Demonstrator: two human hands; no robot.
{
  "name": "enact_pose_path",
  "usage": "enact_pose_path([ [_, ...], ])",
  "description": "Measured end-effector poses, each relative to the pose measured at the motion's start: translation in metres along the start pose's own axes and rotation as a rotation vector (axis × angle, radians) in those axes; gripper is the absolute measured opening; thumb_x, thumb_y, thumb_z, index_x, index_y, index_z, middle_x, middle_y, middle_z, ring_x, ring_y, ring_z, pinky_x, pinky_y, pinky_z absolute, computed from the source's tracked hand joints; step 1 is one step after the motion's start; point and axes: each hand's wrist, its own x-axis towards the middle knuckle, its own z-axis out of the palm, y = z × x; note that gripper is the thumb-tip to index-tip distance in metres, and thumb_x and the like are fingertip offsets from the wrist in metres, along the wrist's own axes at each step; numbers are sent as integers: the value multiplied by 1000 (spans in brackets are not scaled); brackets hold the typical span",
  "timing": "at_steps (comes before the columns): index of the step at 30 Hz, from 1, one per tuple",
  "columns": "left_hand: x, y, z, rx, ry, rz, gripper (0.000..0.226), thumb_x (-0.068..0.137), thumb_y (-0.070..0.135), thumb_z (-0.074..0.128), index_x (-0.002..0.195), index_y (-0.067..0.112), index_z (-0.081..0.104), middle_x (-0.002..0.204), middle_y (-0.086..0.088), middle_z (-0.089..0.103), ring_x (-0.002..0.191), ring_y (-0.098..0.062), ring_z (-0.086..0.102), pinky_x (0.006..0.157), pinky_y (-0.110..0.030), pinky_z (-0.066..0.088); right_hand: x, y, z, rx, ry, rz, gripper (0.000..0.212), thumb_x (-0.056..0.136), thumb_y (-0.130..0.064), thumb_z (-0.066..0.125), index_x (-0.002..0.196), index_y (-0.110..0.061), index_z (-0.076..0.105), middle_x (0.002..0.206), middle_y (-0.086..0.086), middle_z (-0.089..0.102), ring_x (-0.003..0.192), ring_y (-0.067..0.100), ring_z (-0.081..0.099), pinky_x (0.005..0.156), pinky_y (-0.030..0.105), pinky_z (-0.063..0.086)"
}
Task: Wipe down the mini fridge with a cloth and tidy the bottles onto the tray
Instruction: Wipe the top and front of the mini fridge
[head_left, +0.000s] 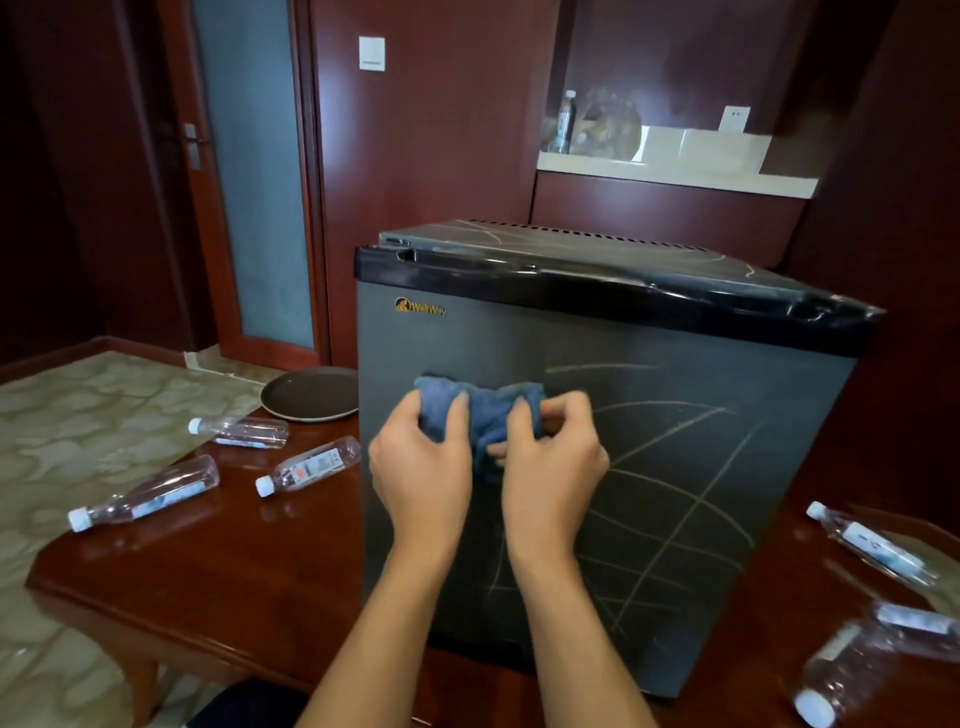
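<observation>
A grey mini fridge (649, 353) with a black top stands on the wooden table, its door scrawled with pale chalk lines. Both hands grip a bunched blue cloth (485, 410) against the door: my left hand (421, 462) holds its left part, my right hand (553, 457) its right part. Three clear water bottles lie on the table to the left (239, 431) (309, 465) (145, 493). More bottles lie at the right (872, 545) (852, 670). A round dark tray (306, 395) sits behind the left bottles, beside the fridge.
The wooden table (234, 561) ends at the left above a patterned carpet (83, 415). A door with a frosted pane (249, 176) is behind. A wall niche (675, 156) at the back right holds a bottle and glassware.
</observation>
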Motion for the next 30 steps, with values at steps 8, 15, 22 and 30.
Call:
enact_pose_path([
  [8,25,48,8,-26,-6,115,33,87,30,69,68,6,59,61,-5,58,58,-17,53,57,-36,42,35,-30,-5,31,131,-112,16,87,-16,65,76,-16,53,61,-6,62,45,3,63,54,39,57],
  [15,27,50,16,-48,-21,140,25,86,35,69,79,12,68,71,4,67,71,-16,65,69,-43,54,41,-25,-14,-80,98,-240,11,93,-22,59,88,-17,51,76,-4,60,53,10,65,48,36,55],
  [22,-11,-5,5,50,-58,61,35,85,32,71,61,16,51,54,3,52,51,-9,48,54,-34,41,-2,23,-21,-156,-6,-112,14,93,-27,59,84,-23,48,72,-3,61,62,21,66,57,41,55],
  [30,1,17,9,-23,-53,38,38,80,28,74,63,4,51,54,1,46,53,-17,39,55,-38,40,14,-3,-21,-107,12,-45,14,88,-19,64,80,-13,55,60,-2,63,50,14,66,55,41,56],
])
